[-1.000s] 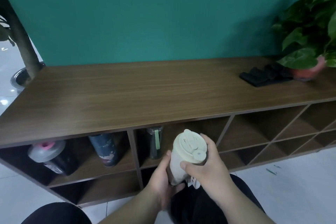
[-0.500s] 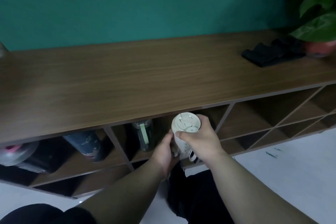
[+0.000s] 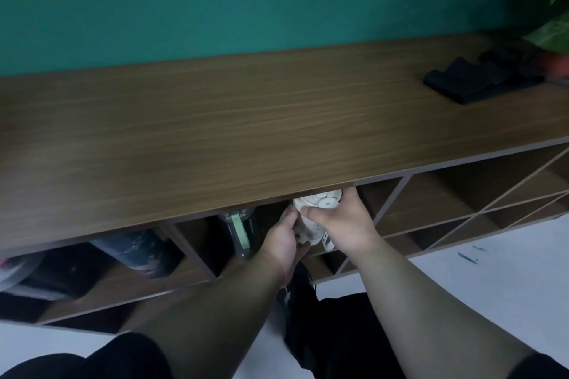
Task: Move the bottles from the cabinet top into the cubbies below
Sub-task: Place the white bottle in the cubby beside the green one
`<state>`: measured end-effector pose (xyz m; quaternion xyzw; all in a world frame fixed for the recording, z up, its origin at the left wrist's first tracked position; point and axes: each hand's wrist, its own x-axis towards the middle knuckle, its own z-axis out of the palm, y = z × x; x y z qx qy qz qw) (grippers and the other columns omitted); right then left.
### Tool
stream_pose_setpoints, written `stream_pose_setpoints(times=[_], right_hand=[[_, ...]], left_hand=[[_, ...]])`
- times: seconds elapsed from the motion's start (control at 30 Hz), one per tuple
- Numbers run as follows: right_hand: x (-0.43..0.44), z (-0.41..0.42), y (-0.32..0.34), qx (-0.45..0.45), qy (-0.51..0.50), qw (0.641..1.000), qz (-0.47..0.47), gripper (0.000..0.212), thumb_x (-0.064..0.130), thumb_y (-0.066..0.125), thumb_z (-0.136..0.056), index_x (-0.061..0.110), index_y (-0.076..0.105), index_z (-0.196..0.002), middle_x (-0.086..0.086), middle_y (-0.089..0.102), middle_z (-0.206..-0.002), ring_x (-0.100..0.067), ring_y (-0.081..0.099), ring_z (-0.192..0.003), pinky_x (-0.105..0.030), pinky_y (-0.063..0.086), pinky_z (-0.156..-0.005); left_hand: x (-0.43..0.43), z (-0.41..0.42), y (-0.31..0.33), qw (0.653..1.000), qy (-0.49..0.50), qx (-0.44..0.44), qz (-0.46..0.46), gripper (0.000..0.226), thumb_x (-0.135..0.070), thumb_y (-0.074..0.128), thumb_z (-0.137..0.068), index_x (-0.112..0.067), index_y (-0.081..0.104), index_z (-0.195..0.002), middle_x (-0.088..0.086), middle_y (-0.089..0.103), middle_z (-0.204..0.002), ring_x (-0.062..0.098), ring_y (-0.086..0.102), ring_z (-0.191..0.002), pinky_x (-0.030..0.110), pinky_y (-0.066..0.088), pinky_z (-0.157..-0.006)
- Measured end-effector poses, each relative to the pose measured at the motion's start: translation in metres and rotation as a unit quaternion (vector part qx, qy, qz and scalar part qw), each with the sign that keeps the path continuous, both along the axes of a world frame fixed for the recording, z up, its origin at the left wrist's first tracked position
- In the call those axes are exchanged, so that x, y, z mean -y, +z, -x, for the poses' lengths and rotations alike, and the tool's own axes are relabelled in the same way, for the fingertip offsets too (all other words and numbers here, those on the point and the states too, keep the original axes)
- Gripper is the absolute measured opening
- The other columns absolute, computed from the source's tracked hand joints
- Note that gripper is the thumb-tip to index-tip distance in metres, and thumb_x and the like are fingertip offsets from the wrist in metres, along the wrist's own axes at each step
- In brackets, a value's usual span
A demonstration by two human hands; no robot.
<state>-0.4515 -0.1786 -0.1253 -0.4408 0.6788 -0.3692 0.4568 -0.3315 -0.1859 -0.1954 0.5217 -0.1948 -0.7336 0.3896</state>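
Observation:
Both my hands hold a cream-white bottle (image 3: pixel 320 203) at the mouth of an upper cubby, its lid partly hidden under the edge of the wooden cabinet top (image 3: pixel 246 126). My right hand (image 3: pixel 341 221) wraps its upper body. My left hand (image 3: pixel 284 237) supports it from below on the left. In the same cubby, to the left, stands a dark bottle with a pale green strap (image 3: pixel 240 234). A dark blue patterned bottle (image 3: pixel 138 252) leans in the cubby further left. A black bottle with a grey lid (image 3: pixel 27 274) lies at the far left.
A folded black cloth (image 3: pixel 474 83) lies on the cabinet top at the right, beside a potted plant (image 3: pixel 554 34). Cubbies to the right (image 3: pixel 446 203) hold nothing visible. A teal wall stands behind. My dark-clothed knees are below, over a white floor.
Both hands have carried the white bottle forward and up, from in front of the cabinet into the cubby mouth. The view has moved closer to the cabinet.

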Motion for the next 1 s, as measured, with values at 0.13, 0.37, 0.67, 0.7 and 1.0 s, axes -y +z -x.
stream_pose_setpoints(times=[0.13, 0.37, 0.67, 0.7, 1.0], right_hand=[[0.004, -0.003, 0.001, 0.008, -0.002, 1.000, 0.004, 0.057, 0.024, 0.087, -0.068, 0.034, 0.056, -0.115, 0.015, 0.075, -0.098, 0.000, 0.070, -0.092, -0.023, 0.055, -0.080], [0.001, -0.003, 0.000, 0.041, 0.014, 0.999, 0.005, 0.060, 0.011, 0.086, -0.069, 0.032, 0.054, -0.115, 0.013, 0.074, -0.102, -0.002, 0.070, -0.094, -0.018, 0.052, -0.075], [-0.003, 0.007, 0.000, 0.061, 0.028, 0.998, 0.018, 0.081, 0.001, 0.055, -0.058, 0.033, 0.051, -0.132, 0.011, 0.069, -0.114, -0.007, 0.063, -0.109, -0.026, 0.046, -0.085], [-0.003, 0.006, 0.001, 0.058, 0.032, 0.998, 0.019, 0.080, -0.001, 0.055, -0.058, 0.032, 0.052, -0.131, 0.010, 0.070, -0.112, -0.008, 0.063, -0.108, -0.025, 0.046, -0.084], [-0.005, 0.003, 0.003, 0.040, 0.033, 0.999, 0.006, 0.074, -0.012, 0.058, -0.068, 0.030, 0.053, -0.129, 0.008, 0.070, -0.110, -0.007, 0.064, -0.107, -0.028, 0.050, -0.090]], left_hand=[[0.007, 0.000, 0.000, 1.000, 0.008, 0.009, -0.004, 0.040, -0.046, 0.046, -0.101, -0.034, 0.065, -0.134, -0.001, 0.069, -0.135, 0.018, 0.063, -0.125, 0.035, 0.049, -0.105], [0.007, -0.001, 0.007, 1.000, 0.013, 0.015, -0.018, 0.043, -0.048, 0.046, -0.101, -0.031, 0.063, -0.136, -0.002, 0.069, -0.134, 0.019, 0.062, -0.125, 0.041, 0.042, -0.117], [-0.008, 0.009, 0.022, 0.995, 0.064, 0.066, 0.044, 0.035, -0.040, 0.041, -0.106, -0.036, 0.060, -0.134, -0.004, 0.069, -0.130, 0.020, 0.062, -0.125, 0.043, 0.037, -0.119], [-0.007, 0.010, 0.022, 0.994, 0.063, 0.071, 0.054, 0.030, -0.039, 0.041, -0.105, -0.037, 0.064, -0.124, -0.007, 0.072, -0.122, 0.019, 0.064, -0.122, 0.043, 0.040, -0.117], [-0.004, 0.008, 0.032, 0.992, 0.026, 0.102, 0.067, 0.024, -0.036, 0.040, -0.106, -0.040, 0.063, -0.106, -0.019, 0.068, -0.101, 0.003, 0.062, -0.096, 0.033, 0.044, -0.095]])
